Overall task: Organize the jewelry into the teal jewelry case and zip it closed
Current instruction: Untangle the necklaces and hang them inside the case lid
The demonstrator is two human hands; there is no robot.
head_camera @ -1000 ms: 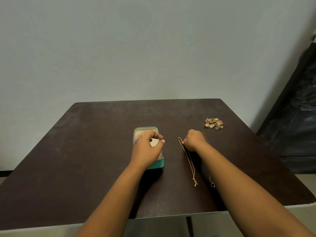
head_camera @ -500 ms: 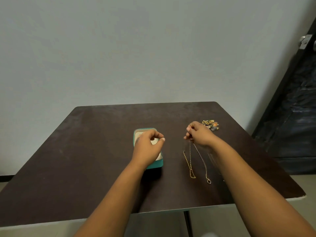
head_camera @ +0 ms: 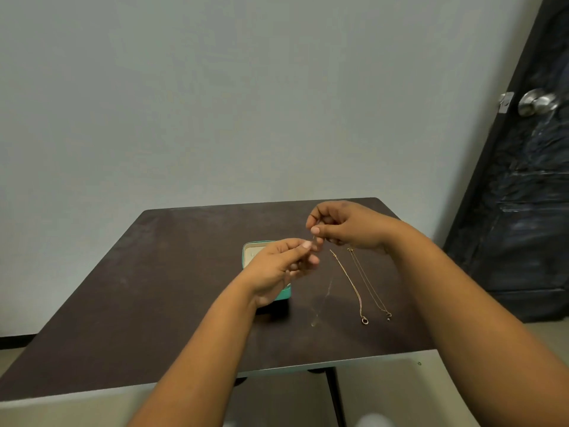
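The teal jewelry case (head_camera: 255, 248) lies open in the middle of the dark table (head_camera: 154, 288), mostly covered by my left hand (head_camera: 277, 266). My right hand (head_camera: 348, 226) is raised just right of the case and pinches the top end of a thin chain (head_camera: 328, 289). The chain hangs down blurred over the table. My left hand's thumb and fingers pinch the same top end. Two more necklaces, a gold one (head_camera: 351, 285) and a finer one (head_camera: 371, 288), lie side by side on the table to the right. My right hand hides the coloured charms.
A plain wall stands behind the table. At the right is a dark door with a metal knob (head_camera: 535, 101). The table's front edge (head_camera: 308, 366) runs just under my forearms.
My right hand has risen and moved left with a thin chain. My left hand has come off the case and met it at the chain's top end. The camera has tilted up.
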